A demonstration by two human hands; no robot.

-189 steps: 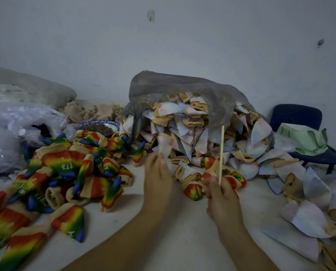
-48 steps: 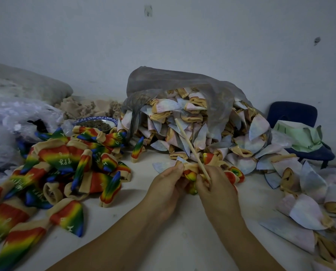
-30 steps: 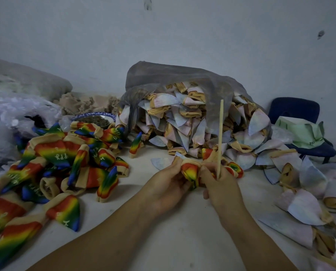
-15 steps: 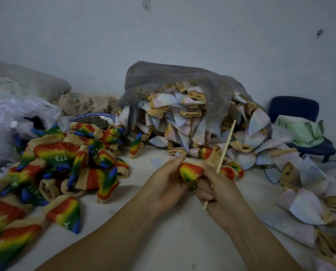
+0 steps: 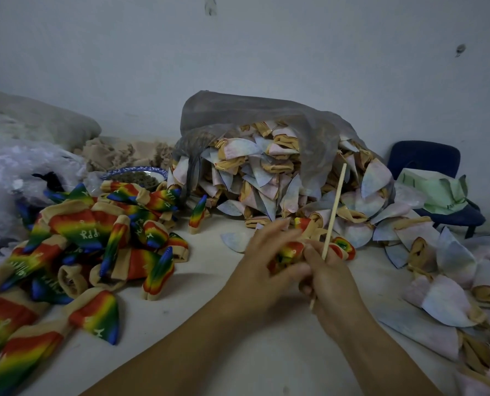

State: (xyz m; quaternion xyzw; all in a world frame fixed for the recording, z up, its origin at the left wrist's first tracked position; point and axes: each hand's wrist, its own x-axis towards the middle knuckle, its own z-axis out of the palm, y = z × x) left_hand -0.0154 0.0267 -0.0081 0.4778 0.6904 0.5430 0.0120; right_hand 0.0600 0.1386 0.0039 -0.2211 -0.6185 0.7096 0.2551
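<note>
Curling left hand (image 5: 262, 271) fingers round the soft, light rainbow piece (image 5: 290, 252) — probably best gripped at its open end — and pinching the stiff stick (image 5: 334, 210) with right hand (image 5: 333, 284) fingers.

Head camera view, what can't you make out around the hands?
Head view, small rainbow fabric piece: mostly covered by left hand and right hand, blurred.
Head view, thin wooden stick: middle hidden by right hand's fingers.
Head view, blue-rimmed bowl: contents too dim and small.

Single wide-angle head view, looking forward and down, close above left hand (image 5: 262, 267) and right hand (image 5: 335, 281)
</note>
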